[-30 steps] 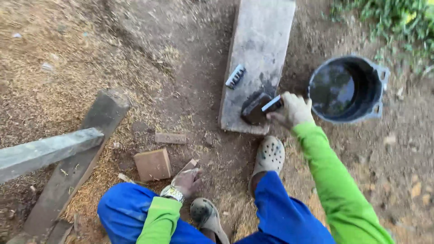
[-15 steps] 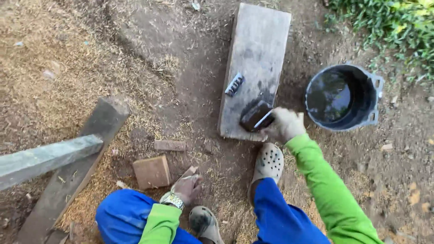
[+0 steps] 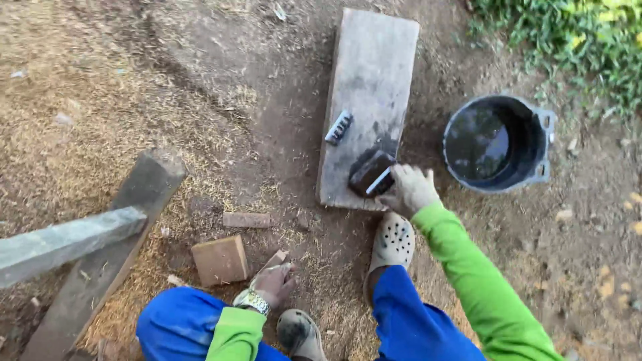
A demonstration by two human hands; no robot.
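From the head view, the right hand (image 3: 409,189) is reaching down to a dark block (image 3: 370,172) lying at the near end of a grey plank (image 3: 372,80) on the dirt, its grip closing on a thin pale blade (image 3: 379,181) resting against the block. The left hand (image 3: 273,283) is curling loosely around a small wood scrap (image 3: 274,259) beside a square brown block (image 3: 220,260). A black bucket (image 3: 539,144) of water is standing just right of the plank
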